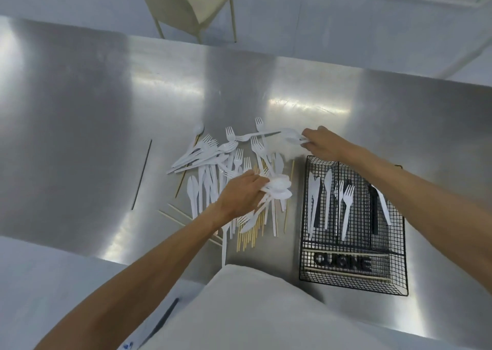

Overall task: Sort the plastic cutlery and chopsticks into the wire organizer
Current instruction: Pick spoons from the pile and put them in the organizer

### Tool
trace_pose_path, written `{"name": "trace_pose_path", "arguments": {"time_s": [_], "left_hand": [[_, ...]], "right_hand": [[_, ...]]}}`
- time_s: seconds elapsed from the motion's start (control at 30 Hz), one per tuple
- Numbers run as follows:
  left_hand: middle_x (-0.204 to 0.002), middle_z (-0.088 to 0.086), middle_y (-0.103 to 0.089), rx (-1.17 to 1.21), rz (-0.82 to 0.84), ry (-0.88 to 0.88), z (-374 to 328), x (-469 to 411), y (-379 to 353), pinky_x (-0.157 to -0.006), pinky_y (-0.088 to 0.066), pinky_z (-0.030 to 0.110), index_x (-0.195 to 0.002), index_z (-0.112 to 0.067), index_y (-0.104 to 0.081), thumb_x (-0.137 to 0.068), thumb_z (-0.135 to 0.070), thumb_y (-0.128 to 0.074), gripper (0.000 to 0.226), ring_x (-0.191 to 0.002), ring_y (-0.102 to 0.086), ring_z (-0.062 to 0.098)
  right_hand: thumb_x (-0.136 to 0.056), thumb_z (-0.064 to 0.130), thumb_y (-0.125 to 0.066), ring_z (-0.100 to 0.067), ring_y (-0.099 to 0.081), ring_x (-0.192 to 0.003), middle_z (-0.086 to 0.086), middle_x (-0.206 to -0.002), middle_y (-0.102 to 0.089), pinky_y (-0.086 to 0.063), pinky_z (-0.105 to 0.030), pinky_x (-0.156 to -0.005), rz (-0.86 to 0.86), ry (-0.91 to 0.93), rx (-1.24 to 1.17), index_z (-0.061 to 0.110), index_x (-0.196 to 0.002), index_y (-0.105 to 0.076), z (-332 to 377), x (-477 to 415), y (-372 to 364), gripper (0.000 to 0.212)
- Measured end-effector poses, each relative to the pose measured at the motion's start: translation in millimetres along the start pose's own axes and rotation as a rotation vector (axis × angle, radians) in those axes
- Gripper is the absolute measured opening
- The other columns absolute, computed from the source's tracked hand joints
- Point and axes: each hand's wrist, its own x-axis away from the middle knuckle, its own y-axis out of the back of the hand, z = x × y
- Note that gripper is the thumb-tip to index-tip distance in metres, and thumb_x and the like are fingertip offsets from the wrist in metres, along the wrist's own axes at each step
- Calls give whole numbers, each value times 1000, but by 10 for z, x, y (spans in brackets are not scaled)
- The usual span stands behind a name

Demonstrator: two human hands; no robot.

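A spoon [290, 136] is pinched by the right hand [323, 143] just beyond the far edge of the wire organizer [304, 216], crosswise to its compartments; a spoon bundle [279, 189] is gripped by the left hand [239, 195].

The right forearm [386, 179] hides the wire organizer's [303, 216] far corner; the top edge crops the chair [191, 3].

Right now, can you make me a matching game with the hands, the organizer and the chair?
Things:
1. left hand
2. right hand
3. organizer
4. chair

Where or what:
A. beyond the table
B. grips a bunch of spoons
C. right of the pile
D. pinches one spoon

Pairs: 1-B, 2-D, 3-C, 4-A
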Motion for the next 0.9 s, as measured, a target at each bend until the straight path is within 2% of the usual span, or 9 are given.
{"name": "trace_pose_path", "arguments": {"time_s": [0.1, 0.17, 0.27, 0.37, 0.57, 0.67, 0.77, 0.8, 0.9], "left_hand": [[-106, 10, -73, 22, -60, 139, 189, 310, 132, -68, -54, 37, -120, -8, -66, -95, -22, -57, 30, -93, -64, 30], [-104, 11, -73, 77, -109, 277, 357, 511, 220, -72, -55, 37, -116, -10, -67, -99, -25, -53, 26, -91, -68, 31], [-107, 12, -71, 145, -171, 472, 582, 734, 357, -78, -57, 41, -114, -9, -64, -103, -23, -53, 21, -92, -68, 32], [-111, 12, -71, 246, -245, 568, 666, 865, 463, -84, -57, 45, -116, -6, -64, -103, -19, -54, 21, -97, -69, 33], [-90, 1, -68, 477, -256, 666, 676, 1000, 496, -75, -58, 50, -106, -15, -59, -104, -25, -50, 13, -74, -65, 19], [-86, -14, -68, 548, -245, 668, 698, 1107, 459, -73, -62, 37, -113, -23, -56, -104, -36, -48, 18, -71, -69, 7], [-88, -26, -68, 613, -242, 649, 733, 1215, 406, -70, -58, 19, -127, -22, -53, -103, -42, -45, 32, -75, -70, -1], [-88, -25, -68, 621, -239, 660, 756, 1240, 384, -69, -58, 20, -127, -22, -52, -104, -41, -45, 31, -75, -70, 1], [-93, -5, -69, 646, -232, 725, 828, 1280, 337, -75, -60, 46, -119, -19, -53, -105, -35, -48, 23, -77, -69, 17]], "right_hand": [[-109, 26, -41, -22, -50, -64, -2, -75, -51, -33, -32, -54, -35, -85, -116, 8, -96, -43, 106, 131, -88, 22], [-108, 27, -41, -19, -47, -60, -5, -77, -52, -33, -33, -54, -77, -151, -210, 6, -96, -44, 167, 220, -173, 24], [-103, 28, -45, -18, -45, -57, -6, -76, -52, -34, -30, -50, -161, -262, -337, 4, -95, -49, 279, 339, -316, 26], [-96, 33, -54, -17, -51, -58, -3, -78, -55, -38, -28, -49, -230, -359, -423, 11, -94, -54, 412, 429, -453, 21], [-96, 43, -59, -11, -45, -53, 6, -64, -45, -31, -26, -51, -271, -417, -533, 22, -70, -48, 690, 597, -765, 36], [-96, 45, -61, -16, -46, -54, -1, -64, -47, -29, -26, -54, -325, -464, -661, 12, -74, -55, 763, 664, -898, 40], [-95, 49, -62, -16, -48, -48, -3, -61, -51, -32, -26, -52, -352, -519, -709, 8, -75, -60, 801, 749, -998, 46], [-95, 50, -62, -14, -49, -46, 0, -58, -52, -33, -25, -52, -357, -539, -704, 7, -75, -61, 803, 774, -1032, 48], [-96, 51, -61, -1, -47, -32, 11, -41, -53, -33, -24, -47, -392, -581, -707, 12, -69, -63, 800, 854, -1123, 47]]}}
